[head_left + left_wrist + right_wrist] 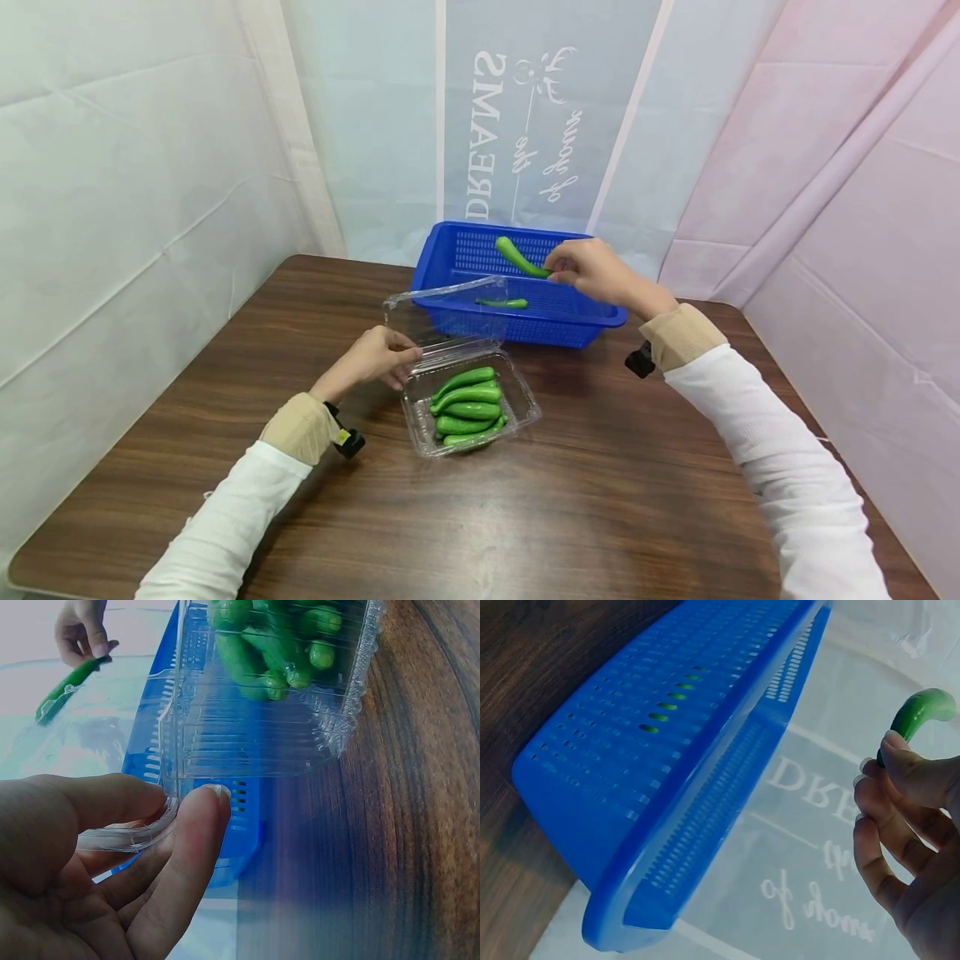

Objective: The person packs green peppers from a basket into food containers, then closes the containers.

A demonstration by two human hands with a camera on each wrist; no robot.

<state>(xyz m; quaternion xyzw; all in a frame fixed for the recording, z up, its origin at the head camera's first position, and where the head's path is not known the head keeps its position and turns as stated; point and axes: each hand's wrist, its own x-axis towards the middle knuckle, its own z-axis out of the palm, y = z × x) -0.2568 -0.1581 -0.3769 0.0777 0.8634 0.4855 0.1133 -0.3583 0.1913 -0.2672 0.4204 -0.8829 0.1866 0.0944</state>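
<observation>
My right hand (592,268) pinches a slim, curved green vegetable (520,257) by one end, above the blue basket (592,317). The right wrist view shows the vegetable (922,711) between thumb and fingertips. My left hand (372,358) pinches the corner of a clear plastic clamshell box (525,408) near its hinge; its lid (442,310) stands raised and leans toward the basket. Several similar green vegetables (468,408) lie side by side in the box's base. Another green vegetable (513,304) shows inside the basket, partly behind the lid.
The brown wooden table (600,500) carries the box and, behind it, the basket. A pale printed cloth (525,108) hangs directly behind the basket, and white cloths (862,250) close off both sides.
</observation>
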